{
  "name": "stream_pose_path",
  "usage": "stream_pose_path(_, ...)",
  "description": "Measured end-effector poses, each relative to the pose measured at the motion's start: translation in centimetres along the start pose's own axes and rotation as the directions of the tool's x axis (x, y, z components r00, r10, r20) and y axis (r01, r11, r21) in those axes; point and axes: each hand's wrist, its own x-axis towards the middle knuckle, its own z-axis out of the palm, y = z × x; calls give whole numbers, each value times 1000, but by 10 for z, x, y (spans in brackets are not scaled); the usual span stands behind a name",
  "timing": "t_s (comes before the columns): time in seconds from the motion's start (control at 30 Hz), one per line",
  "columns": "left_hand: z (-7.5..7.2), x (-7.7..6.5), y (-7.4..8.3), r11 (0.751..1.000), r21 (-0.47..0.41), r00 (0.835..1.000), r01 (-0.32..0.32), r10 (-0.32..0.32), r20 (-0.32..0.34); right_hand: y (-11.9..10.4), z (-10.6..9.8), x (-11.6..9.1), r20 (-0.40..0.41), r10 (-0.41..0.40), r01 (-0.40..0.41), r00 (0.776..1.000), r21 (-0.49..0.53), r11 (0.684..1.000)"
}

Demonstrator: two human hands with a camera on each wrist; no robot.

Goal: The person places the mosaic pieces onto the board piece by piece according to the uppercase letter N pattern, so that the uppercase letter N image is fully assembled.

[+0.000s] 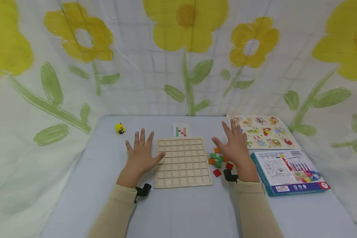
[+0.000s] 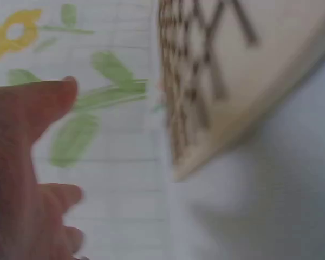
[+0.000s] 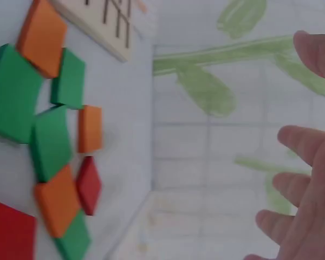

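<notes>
A wooden grid board with square cells lies in the middle of the table, its cells bare. My left hand spreads its fingers over the board's left side, thumb overlapping the edge in the head view. On the other side my right hand, fingers apart, hovers above a loose group of red, orange and green square tiles. Neither hand holds anything. In the right wrist view the green tile and its neighbours lie flat, well below the fingers. Behind the board lies a pattern card with coloured squares.
A small yellow toy figure stands at the back left. At the back right lies a wooden picture puzzle with insects. In front of it is a boxed set with a blue edge. A flowered curtain hangs behind the table.
</notes>
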Motion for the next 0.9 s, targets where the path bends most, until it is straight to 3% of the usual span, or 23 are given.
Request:
stream_pose_path(0.1,-31,-14,11,997,-60,998,-42,39,-53,-9,-16,-2,-44,-18,21,999,74,997)
stream_pose_path(0.2,-65,-29,24,975,-175,986,-138,118,-120,-17,-36,-2,-92,-36,49,995,142,989)
stream_pose_path(0.3,-75,-41,30,944,-269,981,-189,169,-96,-18,-45,4,-61,-65,73,996,139,988)
stream_pose_path(0.37,-65,-47,30,937,-302,984,-174,178,-15,-14,-39,9,26,-86,83,996,110,990)
stream_pose_path(0.43,-46,-51,29,937,-322,981,-134,172,92,-5,-27,16,134,-86,75,987,84,994)
stream_pose_path(0.57,-7,-52,25,948,-304,954,-95,173,243,14,1,23,333,-16,-3,943,55,998)
stream_pose_path(0.7,15,-50,20,951,-297,943,-84,172,284,29,20,24,419,21,-47,908,52,998)
stream_pose_path(0.9,28,-52,14,960,-267,945,-86,163,282,34,33,23,389,6,-14,921,19,1000)
